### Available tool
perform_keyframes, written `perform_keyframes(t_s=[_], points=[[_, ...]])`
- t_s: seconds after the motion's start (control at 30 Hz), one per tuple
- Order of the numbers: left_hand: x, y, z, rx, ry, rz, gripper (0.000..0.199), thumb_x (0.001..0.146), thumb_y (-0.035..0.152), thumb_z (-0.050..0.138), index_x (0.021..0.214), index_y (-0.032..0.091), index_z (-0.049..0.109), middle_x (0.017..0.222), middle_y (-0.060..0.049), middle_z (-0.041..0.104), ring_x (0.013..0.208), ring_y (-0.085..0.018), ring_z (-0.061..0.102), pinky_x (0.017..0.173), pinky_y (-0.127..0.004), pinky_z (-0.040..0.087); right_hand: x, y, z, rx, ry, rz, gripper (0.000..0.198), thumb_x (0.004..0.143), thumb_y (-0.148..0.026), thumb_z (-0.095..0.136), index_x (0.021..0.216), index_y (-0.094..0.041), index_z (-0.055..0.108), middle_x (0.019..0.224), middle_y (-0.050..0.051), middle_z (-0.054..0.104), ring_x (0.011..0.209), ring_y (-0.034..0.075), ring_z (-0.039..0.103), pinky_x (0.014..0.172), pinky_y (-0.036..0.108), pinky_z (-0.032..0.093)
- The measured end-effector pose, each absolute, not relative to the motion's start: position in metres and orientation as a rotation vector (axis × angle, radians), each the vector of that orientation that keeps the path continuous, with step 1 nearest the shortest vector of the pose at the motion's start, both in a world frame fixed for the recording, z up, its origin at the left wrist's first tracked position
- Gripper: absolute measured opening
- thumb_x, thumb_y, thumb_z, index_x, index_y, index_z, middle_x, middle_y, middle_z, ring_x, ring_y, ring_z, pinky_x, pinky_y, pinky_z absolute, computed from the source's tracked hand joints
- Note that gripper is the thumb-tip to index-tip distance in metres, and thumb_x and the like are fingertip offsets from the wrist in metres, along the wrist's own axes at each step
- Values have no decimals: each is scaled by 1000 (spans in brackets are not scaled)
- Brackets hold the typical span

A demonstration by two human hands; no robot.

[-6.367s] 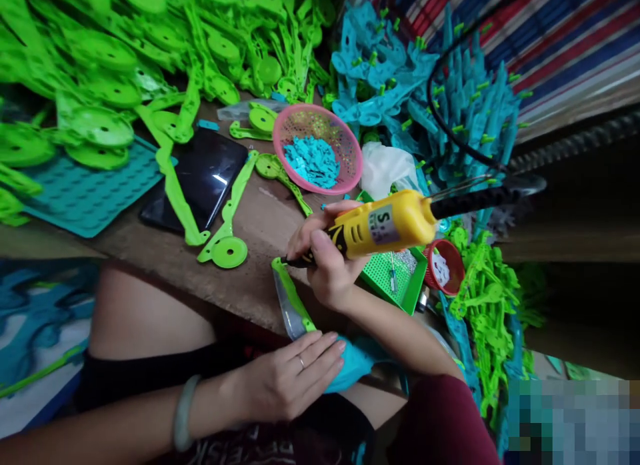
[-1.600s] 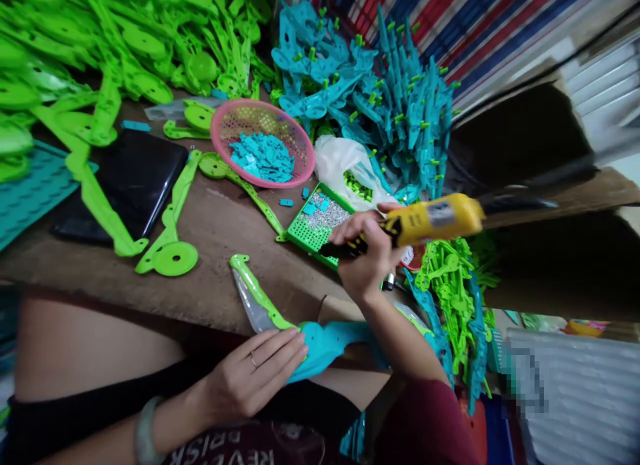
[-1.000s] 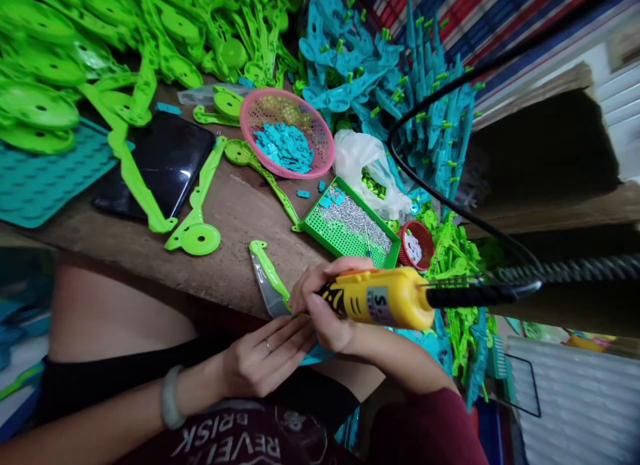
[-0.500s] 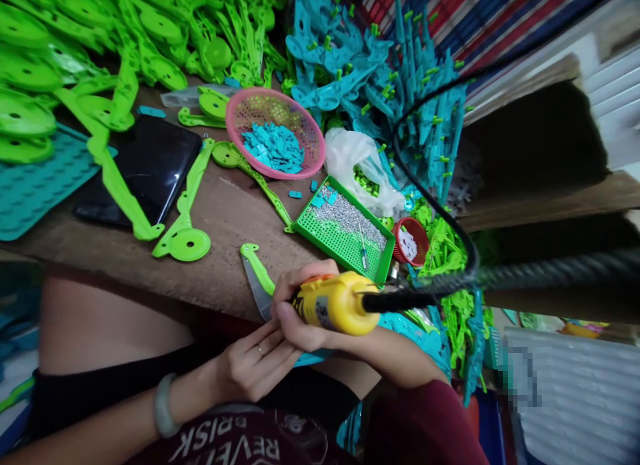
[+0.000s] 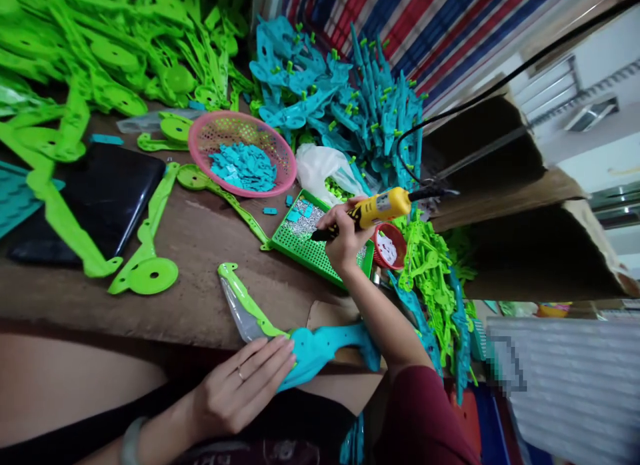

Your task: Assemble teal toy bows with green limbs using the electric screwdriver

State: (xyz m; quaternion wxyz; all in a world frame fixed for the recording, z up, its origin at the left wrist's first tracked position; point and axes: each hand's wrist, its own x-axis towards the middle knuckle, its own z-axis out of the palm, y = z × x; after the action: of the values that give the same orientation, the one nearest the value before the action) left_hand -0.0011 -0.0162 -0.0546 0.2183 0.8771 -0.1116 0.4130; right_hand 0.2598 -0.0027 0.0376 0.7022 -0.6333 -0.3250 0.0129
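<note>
My right hand (image 5: 345, 235) is wrapped round a yellow and black electric screwdriver (image 5: 383, 208), its dark tip pointing left above the green perforated tray (image 5: 307, 251) of small silvery screws. A black cord leaves the tool's rear end. At the table's front edge, my left hand (image 5: 250, 378) holds a plastic toy knife (image 5: 320, 348) with a blue handle, a bright green back and a translucent grey blade. Its fingers lie together across the blue part, and the thumb is hidden. Several small blue pieces lie among the screws.
Behind the tray stands a pink basket (image 5: 195, 141) of small blue pieces. Green parts (image 5: 115, 55) are heaped at the back left, blue parts (image 5: 300, 85) at the back. A small red basket (image 5: 385, 261) holds white pieces. Cardboard boxes (image 5: 500, 185) stand right; a black case (image 5: 95, 191) lies left.
My right hand has carried the electric screwdriver away from the toy knife, up and right to over the screw tray. My left hand stays on the toy knife, whose blue handle now shows.
</note>
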Motion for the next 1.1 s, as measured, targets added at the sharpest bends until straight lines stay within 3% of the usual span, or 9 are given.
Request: perform_keyframes(t_s=[0.23, 0.47, 0.67, 0.8, 0.97, 1.1], points=[[-2, -17, -52, 2445, -301, 1080, 41, 99, 5, 34, 125, 5, 65, 134, -16, 65, 133, -28, 55, 113, -42, 46, 270, -4, 11, -1274, -771, 76, 31, 83, -33, 64, 107, -27, 45, 60, -11, 48, 44, 10, 51, 51, 28, 52], [-2, -15, -52, 2440, -328, 1060, 38, 99, 6, 36, 126, 5, 64, 135, -16, 64, 131, -27, 56, 115, -42, 43, 275, 3, 7, -1319, -782, 76, 30, 84, -38, 63, 102, -28, 41, 59, -11, 45, 43, 9, 48, 49, 26, 49], [-1, -18, -51, 2330, -127, 993, 29, 101, 20, 50, 123, 8, 64, 127, -14, 69, 129, -26, 58, 115, -43, 38, 240, -10, 52, -1347, -738, 12, 29, 84, -40, 59, 104, -29, 42, 58, -10, 41, 43, 10, 49, 46, 26, 48], [1, -12, -52, 2283, -13, 938, 27, 102, 25, 46, 117, 12, 65, 126, -14, 70, 126, -24, 60, 111, -42, 37, 180, -53, 86, -1272, -842, 197, 25, 87, -31, 58, 109, -31, 45, 57, -10, 43, 41, 10, 47, 39, 22, 45], [5, -3, -55, 2295, -30, 983, 25, 100, 17, 47, 119, 13, 64, 121, -10, 73, 121, -23, 63, 104, -38, 38, 133, -99, 78, -1289, -926, 442, 32, 89, -25, 58, 117, -32, 44, 62, -9, 51, 46, 11, 54, 45, 26, 55], [8, 3, -53, 2327, -104, 1009, 24, 100, 20, 48, 116, 11, 65, 119, -12, 73, 120, -25, 64, 105, -43, 38, 125, -106, 65, -1264, -895, 388, 32, 87, -30, 59, 116, -33, 44, 58, -9, 46, 42, 11, 51, 41, 25, 52]])
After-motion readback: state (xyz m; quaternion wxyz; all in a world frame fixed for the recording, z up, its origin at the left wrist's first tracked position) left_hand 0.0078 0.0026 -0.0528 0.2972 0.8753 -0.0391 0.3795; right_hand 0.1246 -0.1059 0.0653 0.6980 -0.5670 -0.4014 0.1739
